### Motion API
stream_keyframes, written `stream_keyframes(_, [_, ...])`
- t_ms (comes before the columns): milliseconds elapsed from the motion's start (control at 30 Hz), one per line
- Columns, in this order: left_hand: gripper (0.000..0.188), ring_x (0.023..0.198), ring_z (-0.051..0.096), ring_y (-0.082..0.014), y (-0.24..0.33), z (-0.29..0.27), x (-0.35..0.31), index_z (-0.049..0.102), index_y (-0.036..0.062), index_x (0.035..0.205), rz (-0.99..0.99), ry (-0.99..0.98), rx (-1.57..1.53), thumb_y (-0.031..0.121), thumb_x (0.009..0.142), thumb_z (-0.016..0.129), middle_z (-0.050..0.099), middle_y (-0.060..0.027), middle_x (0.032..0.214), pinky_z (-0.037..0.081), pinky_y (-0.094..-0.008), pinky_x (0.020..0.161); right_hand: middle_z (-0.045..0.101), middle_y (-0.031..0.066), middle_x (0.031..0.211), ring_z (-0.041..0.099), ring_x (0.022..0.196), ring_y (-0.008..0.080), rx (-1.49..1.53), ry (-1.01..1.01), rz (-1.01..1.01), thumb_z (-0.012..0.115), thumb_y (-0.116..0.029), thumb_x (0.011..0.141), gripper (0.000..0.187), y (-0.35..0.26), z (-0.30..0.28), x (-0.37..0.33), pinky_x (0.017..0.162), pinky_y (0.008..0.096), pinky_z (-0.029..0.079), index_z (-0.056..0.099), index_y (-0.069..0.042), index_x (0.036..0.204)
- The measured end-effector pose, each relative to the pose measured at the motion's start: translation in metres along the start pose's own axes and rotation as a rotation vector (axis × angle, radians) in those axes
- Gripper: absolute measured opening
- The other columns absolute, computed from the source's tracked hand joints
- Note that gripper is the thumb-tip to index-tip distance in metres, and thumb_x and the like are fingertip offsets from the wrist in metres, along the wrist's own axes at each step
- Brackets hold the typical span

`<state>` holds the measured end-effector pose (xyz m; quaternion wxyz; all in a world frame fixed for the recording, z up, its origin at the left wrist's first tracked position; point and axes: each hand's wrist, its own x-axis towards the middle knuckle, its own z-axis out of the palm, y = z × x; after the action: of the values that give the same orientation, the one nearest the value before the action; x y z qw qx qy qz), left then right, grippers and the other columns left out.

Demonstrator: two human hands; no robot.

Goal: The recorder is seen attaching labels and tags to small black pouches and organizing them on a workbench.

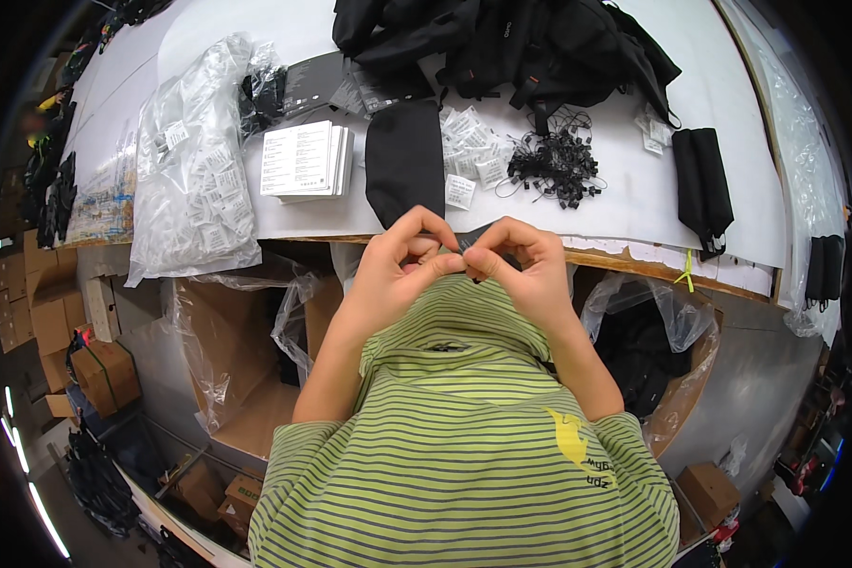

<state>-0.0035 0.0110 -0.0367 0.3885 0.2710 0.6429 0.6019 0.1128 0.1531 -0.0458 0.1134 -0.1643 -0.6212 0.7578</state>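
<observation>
Pinching a small, mostly hidden item point(466, 243) between left hand point(399, 263) and right hand point(525, 260), probably for fine control, with pouch point(404, 156) and cords point(557, 170) just beyond, apparently for easy reach.

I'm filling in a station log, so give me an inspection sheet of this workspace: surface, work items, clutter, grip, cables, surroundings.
Surface: white-topped table, coloured marks toward its left end.
Work items: small item at the fingertips, too small to identify; black fabric piece lying just beyond the hands.
Clutter: clear bag of white packets, stack of white cards, pile of small black pieces, black bags.
Grip: left hand and right hand pinch close together at the small item.
Cables: nothing seen; the black pile does show thin cord loops.
Surroundings: plastic-lined cardboard box below the table; more cartons at left.
</observation>
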Motion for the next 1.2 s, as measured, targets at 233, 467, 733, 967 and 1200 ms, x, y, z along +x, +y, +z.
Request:
stream_keyframes(233, [0.010,0.052,0.039,-0.0024,0.014,0.001,-0.009,0.064,0.0019,0.083,0.121,-0.056,0.250,0.007,0.078,0.071,0.059,0.0015,0.065,0.028,-0.0187,0.048,0.060,-0.0002,0.068,0.053,0.055,0.0052,0.117,-0.048,0.117,0.055,-0.026,0.093,0.027,0.042,-0.027,0.050,0.049,0.0177,0.037,0.066,-0.002,0.091])
stream_keyframes(467, [0.008,0.059,0.049,-0.0083,0.019,0.000,-0.013,0.069,0.0057,0.084,0.224,-0.300,0.378,0.008,0.076,0.072,0.064,-0.0009,0.074,0.038,-0.0238,0.060,0.062,0.0019,0.073,0.058,0.056,0.0072,0.050,-0.137,0.485,0.057,-0.024,0.091,0.028,0.051,-0.001,0.070,0.044,0.0174,0.040,0.063,0.000,0.104])
stream_keyframes(733, [0.031,0.113,0.048,-0.0244,0.018,-0.031,0.007,0.063,0.0098,0.105,0.589,0.179,1.091,0.001,0.074,0.064,0.060,-0.0049,0.115,0.035,-0.0373,0.091,0.061,0.0081,0.067,0.060,0.057,0.0206,-0.662,-0.180,-0.100,0.062,-0.017,0.080,0.016,-0.029,0.000,0.040,0.054,0.0314,0.046,0.059,-0.002,0.082])
stream_keyframes(967, [0.024,0.110,0.050,-0.0220,0.008,-0.032,0.003,0.061,0.0112,0.083,0.731,0.181,1.171,0.005,0.062,0.070,0.060,0.0011,0.108,0.034,-0.0368,0.091,0.060,0.0070,0.070,0.059,0.058,0.0237,-0.872,-0.036,-0.267,0.062,-0.015,0.081,0.011,-0.052,-0.008,0.024,0.054,0.0326,0.046,0.060,-0.005,0.083])
stream_keyframes(1200, [0.025,0.096,0.057,-0.0202,0.009,-0.031,0.004,0.061,0.0091,0.084,0.791,0.111,1.111,0.003,0.061,0.068,0.061,-0.0011,0.098,0.039,-0.0345,0.086,0.055,0.0055,0.066,0.054,0.053,0.0151,-0.847,-0.056,-0.306,0.065,-0.010,0.080,0.011,-0.053,-0.009,0.019,0.050,0.0256,0.043,0.059,-0.002,0.083])
